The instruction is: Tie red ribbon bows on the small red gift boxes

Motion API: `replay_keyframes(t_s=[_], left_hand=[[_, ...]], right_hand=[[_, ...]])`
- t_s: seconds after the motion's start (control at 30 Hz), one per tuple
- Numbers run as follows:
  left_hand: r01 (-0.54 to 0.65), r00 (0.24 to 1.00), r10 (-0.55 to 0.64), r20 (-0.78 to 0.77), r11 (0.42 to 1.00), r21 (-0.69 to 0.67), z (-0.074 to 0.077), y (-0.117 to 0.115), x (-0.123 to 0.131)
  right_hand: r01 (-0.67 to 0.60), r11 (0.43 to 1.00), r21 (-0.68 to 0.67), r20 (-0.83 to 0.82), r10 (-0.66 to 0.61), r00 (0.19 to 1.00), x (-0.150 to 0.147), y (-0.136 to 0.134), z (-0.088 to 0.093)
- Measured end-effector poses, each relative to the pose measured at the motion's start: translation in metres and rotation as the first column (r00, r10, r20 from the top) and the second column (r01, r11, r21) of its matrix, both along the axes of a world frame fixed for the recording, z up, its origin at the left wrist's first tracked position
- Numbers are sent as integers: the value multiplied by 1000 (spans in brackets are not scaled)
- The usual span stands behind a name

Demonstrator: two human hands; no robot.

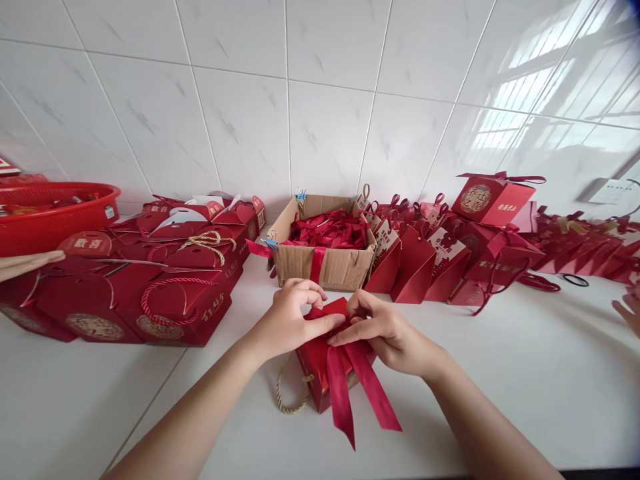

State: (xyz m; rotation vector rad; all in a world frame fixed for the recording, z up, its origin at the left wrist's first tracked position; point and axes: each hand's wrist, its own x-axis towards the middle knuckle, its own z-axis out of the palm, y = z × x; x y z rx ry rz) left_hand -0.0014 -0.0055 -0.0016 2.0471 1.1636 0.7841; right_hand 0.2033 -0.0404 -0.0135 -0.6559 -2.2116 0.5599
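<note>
In front of me on the white table stands a small red gift box (315,377) with a twisted gold cord handle (293,405) hanging at its left side. A dark red ribbon (341,400) lies over its top, its two tails draping down the near side. My left hand (295,317) pinches the ribbon above the box, thumb and fingers together. From the other side my right hand (387,330) also pinches the ribbon, its fingertips close to the left thumb. The part of the ribbon between the fingers is partly hidden.
Behind the gift box sits a cardboard box (333,267) full of dark red ribbons. Red boxes with cord handles (173,300) stand in rows at left, near a red basin (55,223). More red boxes (415,263) line the wall at right. Other people's hands show at both edges.
</note>
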Motion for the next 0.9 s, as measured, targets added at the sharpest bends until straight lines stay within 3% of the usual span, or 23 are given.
replay_keyframes(t_s=[0.13, 0.3, 0.53, 0.9], left_hand=[[33, 999, -34, 15, 998, 62, 1, 0, -1], [101, 987, -99, 129, 995, -9, 4, 0, -1], [126, 974, -115, 196, 991, -44, 4, -4, 2], [128, 967, -115, 229, 991, -42, 4, -5, 4]], right_hand=[[7, 1000, 24, -12, -7, 1000, 1, 2, -1], [14, 1000, 28, -41, -13, 999, 0, 2, -2], [88, 978, -190, -169, -120, 978, -3, 0, -8], [198, 955, -220, -74, -218, 973, 2, 6, -1]])
